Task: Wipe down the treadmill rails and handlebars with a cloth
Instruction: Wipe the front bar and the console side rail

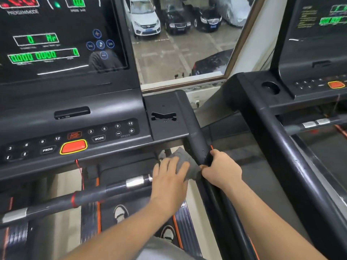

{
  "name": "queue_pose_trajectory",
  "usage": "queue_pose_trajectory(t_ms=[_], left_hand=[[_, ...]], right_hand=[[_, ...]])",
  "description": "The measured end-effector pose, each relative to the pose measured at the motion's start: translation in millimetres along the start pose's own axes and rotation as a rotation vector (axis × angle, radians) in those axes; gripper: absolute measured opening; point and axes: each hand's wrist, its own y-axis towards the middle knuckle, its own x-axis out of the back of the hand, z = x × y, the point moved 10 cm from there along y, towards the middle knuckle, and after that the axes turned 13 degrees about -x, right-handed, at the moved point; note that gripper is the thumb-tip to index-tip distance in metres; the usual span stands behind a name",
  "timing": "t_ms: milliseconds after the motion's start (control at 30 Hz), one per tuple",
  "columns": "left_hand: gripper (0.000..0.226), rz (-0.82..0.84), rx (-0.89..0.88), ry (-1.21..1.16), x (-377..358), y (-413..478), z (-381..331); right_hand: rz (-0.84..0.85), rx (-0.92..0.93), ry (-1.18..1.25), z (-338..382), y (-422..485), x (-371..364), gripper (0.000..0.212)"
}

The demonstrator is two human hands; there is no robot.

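A grey cloth [185, 162] is bunched where the front handlebar [90, 197] meets the right side rail [197, 139] of the treadmill. My left hand [169, 177] lies flat on the cloth and presses it against the bar's right end. My right hand [222, 169] is wrapped around the black right rail just beside the cloth, thumb touching the cloth's edge. The handlebar runs left from there, black with silver grip sensors [136, 182] and a red ring.
The console [75, 132] with buttons and an orange stop key sits just above the hands. A second treadmill [281, 139] stands close on the right. Below are the belt and my shoes [120, 212]. A window ahead shows parked cars.
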Motion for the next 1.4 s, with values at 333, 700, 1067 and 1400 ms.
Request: queue_pose_trajectory(t_ms=[333,700,1067,1400], left_hand=[[0.030,0.051,0.129,-0.014,-3.7,37.5,30.6],[0.026,-0.320,0.487,-1.002,37.8,-15.5,72.5],[0.021,-0.502,0.314,-0.707,155.6,59.1,127.8],[0.059,0.079,-0.111,0.159,44.0,126.6,108.1]], right_hand=[[-0.018,-0.015,0.042,-0.7,-2.6,-0.1,0.037],[0.009,0.105,0.247,26.2,-2.3,25.0,0.058],[0.204,0.039,0.310,88.7,51.6,31.7,0.053],[0.136,0.046,-0.016,111.9,86.2,31.4,0.051]])
